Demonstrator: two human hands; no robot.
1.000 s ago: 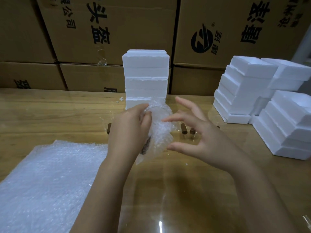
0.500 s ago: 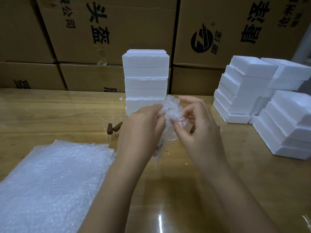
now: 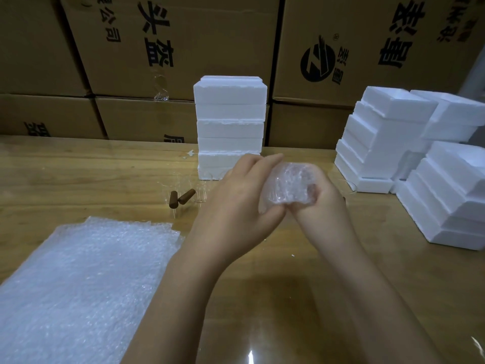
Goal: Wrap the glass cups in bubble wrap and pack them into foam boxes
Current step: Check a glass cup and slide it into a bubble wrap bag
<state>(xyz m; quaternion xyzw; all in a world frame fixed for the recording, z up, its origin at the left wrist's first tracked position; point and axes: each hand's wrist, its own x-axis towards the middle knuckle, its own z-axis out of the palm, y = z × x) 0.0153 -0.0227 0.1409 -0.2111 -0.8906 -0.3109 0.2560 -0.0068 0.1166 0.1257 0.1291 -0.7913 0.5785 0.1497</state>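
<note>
Both my hands hold a glass cup bundled in bubble wrap above the middle of the wooden table. My left hand grips its left side, fingers curled over the top. From below and the right, my right hand cups the bundle with its fingers curled around it. The glass itself is hidden inside the wrap. Clear glass cups with brown handles stand on the table left of my hands. A stack of bubble wrap sheets lies at the near left.
A tall stack of white foam boxes stands behind my hands. More foam boxes are piled at the right edge of the table. Large cardboard cartons wall off the back.
The loose wrap hanging below the cup has been gathered in. The bundle has moved right and turned, and my right hand now cups it from below instead of pinching its top.
</note>
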